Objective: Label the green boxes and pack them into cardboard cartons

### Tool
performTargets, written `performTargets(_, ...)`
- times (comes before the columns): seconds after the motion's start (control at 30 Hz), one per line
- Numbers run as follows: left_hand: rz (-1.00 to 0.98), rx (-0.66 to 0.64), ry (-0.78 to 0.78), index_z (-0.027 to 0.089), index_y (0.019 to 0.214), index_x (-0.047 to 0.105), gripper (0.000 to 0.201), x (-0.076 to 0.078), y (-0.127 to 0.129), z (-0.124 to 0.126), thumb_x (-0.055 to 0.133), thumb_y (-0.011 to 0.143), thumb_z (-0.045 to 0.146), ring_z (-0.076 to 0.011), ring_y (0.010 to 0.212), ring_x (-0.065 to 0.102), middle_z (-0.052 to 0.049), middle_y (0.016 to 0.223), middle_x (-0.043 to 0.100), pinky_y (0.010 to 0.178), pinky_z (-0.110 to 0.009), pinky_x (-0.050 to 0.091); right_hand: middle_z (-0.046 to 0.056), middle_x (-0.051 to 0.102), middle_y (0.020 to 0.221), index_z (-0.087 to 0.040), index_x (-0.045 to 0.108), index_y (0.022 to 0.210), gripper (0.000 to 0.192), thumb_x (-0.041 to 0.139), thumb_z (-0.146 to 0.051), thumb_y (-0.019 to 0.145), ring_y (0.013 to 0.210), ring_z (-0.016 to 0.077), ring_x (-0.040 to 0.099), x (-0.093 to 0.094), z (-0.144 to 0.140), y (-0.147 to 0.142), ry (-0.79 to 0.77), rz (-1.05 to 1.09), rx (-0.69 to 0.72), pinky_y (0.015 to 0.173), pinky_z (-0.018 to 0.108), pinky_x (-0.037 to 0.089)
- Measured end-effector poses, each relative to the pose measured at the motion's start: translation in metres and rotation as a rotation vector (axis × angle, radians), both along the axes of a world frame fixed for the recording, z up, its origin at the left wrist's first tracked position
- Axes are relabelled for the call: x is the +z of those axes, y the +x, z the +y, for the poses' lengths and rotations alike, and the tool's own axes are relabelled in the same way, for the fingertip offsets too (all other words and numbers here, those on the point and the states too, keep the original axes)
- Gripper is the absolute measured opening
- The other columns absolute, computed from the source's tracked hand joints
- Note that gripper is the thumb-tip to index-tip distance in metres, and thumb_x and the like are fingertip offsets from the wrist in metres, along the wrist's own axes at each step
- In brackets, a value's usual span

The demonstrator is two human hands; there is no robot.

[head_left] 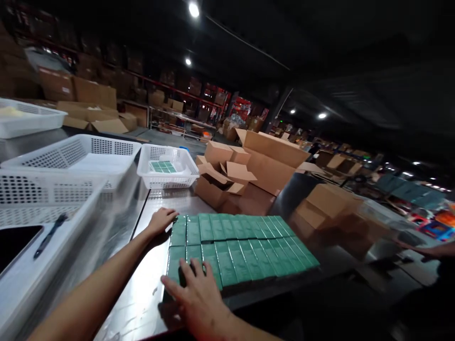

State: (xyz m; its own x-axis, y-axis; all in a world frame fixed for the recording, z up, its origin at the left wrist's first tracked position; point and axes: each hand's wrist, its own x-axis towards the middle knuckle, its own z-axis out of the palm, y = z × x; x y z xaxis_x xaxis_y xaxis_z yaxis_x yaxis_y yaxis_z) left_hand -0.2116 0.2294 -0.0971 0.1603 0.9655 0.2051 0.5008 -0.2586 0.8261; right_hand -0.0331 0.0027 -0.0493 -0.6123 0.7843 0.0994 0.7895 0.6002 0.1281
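On the metal worktop (142,284), right of a white perforated basket (117,146), my left hand (161,221), loosely extended, is at the far left corner, and my right hand (202,296), fingers spread wide, over the near left end, of two rows of green boxes (245,255).

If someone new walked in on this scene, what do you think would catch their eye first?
Probably the two rows of shiny green boxes on the metal table, with the left hand at their far left corner and the right hand spread at the near left. Next might come the white basket beyond them, holding green-printed sheets, and the large open carton behind the boxes.
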Motion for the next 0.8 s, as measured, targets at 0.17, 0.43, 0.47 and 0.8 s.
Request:
performTargets(0.17, 0.005, -0.118, -0.034, 0.018, 0.073, 0.068, 0.025, 0.006, 0.003, -0.001, 0.054, 0.082, 0.037, -0.0233, 0.087, 0.063, -0.007, 0.083, 0.07, 0.089, -0.041, 0.047, 0.012, 0.05, 0.144, -0.032, 0.05, 0.136, 0.049, 0.064, -0.036, 0.089, 0.117, 0.0328, 0.057, 0.018, 0.01, -0.005, -0.024, -0.079, 0.194, 0.1, 0.064, 0.045)
performTargets(0.43, -0.085, -0.104, -0.04, 0.02, 0.072, 0.068, 0.024, 0.02, 0.0, 0.002, 0.054, 0.078, 0.038, -0.0246, 0.082, 0.064, -0.007, 0.08, 0.07, 0.08, -0.037, 0.05, 0.014, 0.059, 0.136, -0.026, 0.055, 0.123, 0.041, 0.062, -0.046, 0.087, 0.119, 0.028, 0.059, -0.04, 0.01, 0.004, 0.22, 0.283, 0.169, 0.115, 0.057, 0.031)
performTargets(0.47, -0.078, -0.09, -0.034, 0.02, 0.071, 0.068, 0.023, 0.021, 0.0, 0.002, 0.055, 0.077, 0.038, -0.0247, 0.083, 0.064, -0.007, 0.081, 0.07, 0.081, -0.037, 0.049, 0.013, 0.062, 0.131, -0.025, 0.057, 0.118, 0.035, 0.06, -0.044, 0.089, 0.118, 0.0264, 0.06, -0.048, 0.01, 0.003, 0.282, 0.366, 0.149, 0.118, 0.056, 0.025)
performTargets(0.8, 0.01, -0.018, -0.016, 0.019, 0.073, 0.065, 0.014, 0.01, 0.012, -0.008, 0.064, 0.072, 0.033, -0.0217, 0.078, 0.058, -0.003, 0.077, 0.061, 0.076, -0.035, 0.048, 0.01, 0.064, 0.131, -0.029, 0.062, 0.107, 0.026, 0.065, -0.034, 0.082, 0.129, 0.0332, 0.05, -0.063, 0.006, 0.002, 0.348, 0.439, 0.025, 0.117, 0.069, -0.001)
